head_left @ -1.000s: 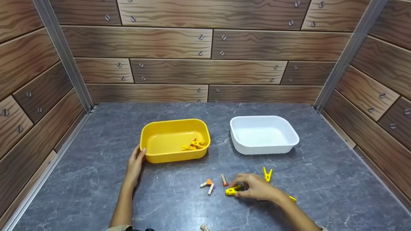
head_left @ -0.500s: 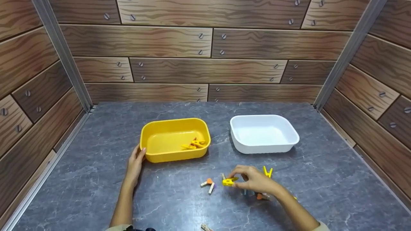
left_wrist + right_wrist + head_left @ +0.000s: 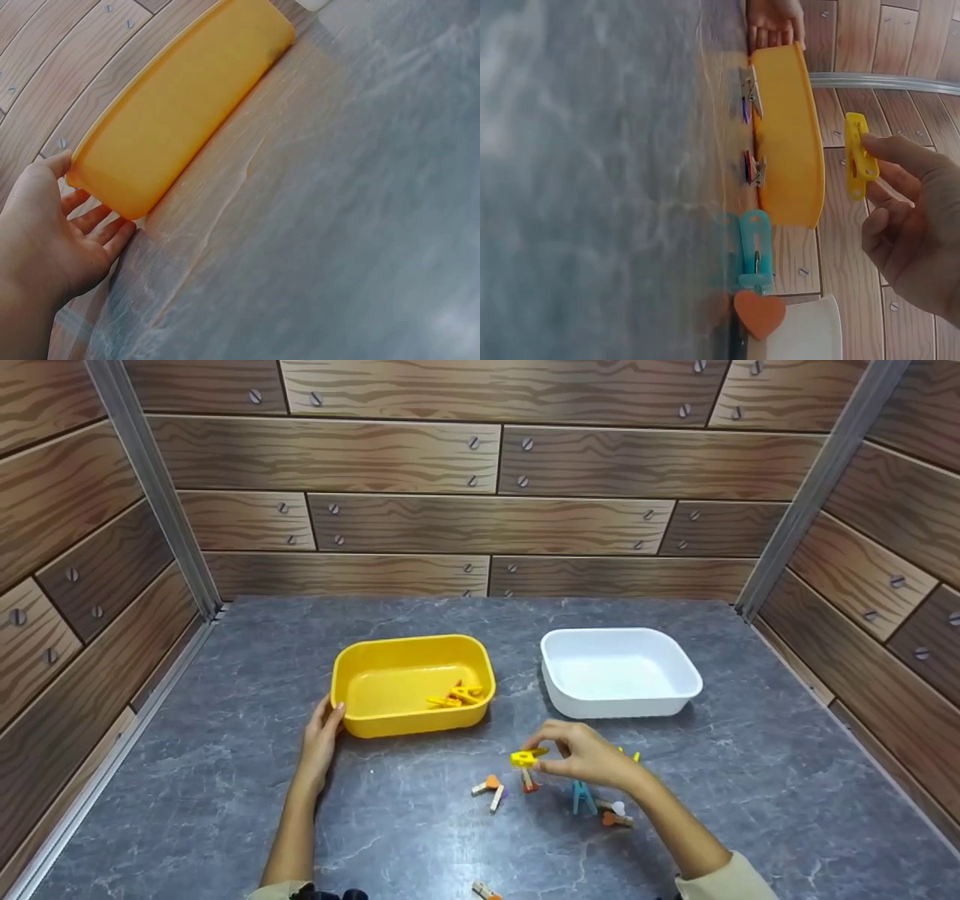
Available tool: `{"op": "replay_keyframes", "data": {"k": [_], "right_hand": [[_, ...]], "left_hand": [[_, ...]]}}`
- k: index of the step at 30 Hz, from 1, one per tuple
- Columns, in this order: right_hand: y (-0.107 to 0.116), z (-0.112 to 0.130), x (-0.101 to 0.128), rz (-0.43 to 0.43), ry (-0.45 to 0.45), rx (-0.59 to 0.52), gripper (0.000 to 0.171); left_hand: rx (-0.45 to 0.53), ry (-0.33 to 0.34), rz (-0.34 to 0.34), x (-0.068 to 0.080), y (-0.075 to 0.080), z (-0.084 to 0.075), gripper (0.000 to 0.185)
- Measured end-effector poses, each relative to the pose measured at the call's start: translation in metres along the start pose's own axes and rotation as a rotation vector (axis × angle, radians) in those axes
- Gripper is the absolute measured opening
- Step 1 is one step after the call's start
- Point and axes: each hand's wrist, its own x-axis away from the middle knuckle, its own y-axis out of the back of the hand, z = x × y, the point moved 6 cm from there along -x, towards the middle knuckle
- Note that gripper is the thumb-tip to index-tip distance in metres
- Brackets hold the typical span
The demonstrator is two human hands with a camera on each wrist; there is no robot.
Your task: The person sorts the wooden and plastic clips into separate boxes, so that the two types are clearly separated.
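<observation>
Grey marbled table (image 3: 225, 780), wood-look walls on three sides. Two tubs sit mid-table, apart: yellow tub (image 3: 411, 684) on the left, white tub (image 3: 619, 671) on the right. A few yellow pegs (image 3: 456, 696) lie in the right part of the yellow tub; the white tub shows nothing inside.

Left hand (image 3: 321, 739) rests at the near-left corner of the yellow tub, fingers straight and relaxed against its outer wall, thumb by the rim. The left wrist view shows the same: palm open, fingertips touching the tub's side.

Right hand (image 3: 589, 757) is raised just above the table, near side of the gap between the tubs, arm coming in from the near right. Thumb and forefinger pinch a yellow peg (image 3: 526, 757) by one end; other fingers loosely curled. The peg's long axis runs roughly left-right, free end pointing left. The yellow tub lies far-left of the peg, nearer than the white tub.

Loose on the table below the hand: blue peg (image 3: 581, 798), orange heart peg (image 3: 613, 817), small red peg (image 3: 529, 781), an orange-and-white pair (image 3: 489, 791).
</observation>
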Motion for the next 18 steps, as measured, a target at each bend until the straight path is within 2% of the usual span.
{"op": "replay_keyframes", "data": {"k": [10, 18], "right_hand": [[0.01, 0.003, -0.015, -0.039, 0.019, 0.049, 0.019], [0.015, 0.002, -0.026, -0.095, -0.01, 0.084, 0.017]], "left_hand": [[0.002, 0.013, -0.004, 0.0, -0.002, 0.0, 0.055], [-0.013, 0.004, 0.02, 0.001, -0.001, 0.0, 0.055]]}}
